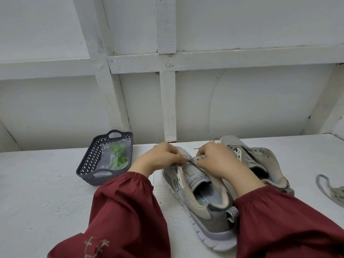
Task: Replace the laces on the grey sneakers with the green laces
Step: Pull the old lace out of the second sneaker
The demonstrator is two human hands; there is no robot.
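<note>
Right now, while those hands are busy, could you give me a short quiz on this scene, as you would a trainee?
1. True or false: the green laces lie in a clear bag inside the basket.
2. The left hand and the right hand pinch the threaded lace of which shoe? A. the near sneaker; B. the one farther away; C. neither.
3. Fill in: a loose grey lace lies on the table to the ___ of both shoes.

Key: 1 true; 2 A; 3 right.
</note>
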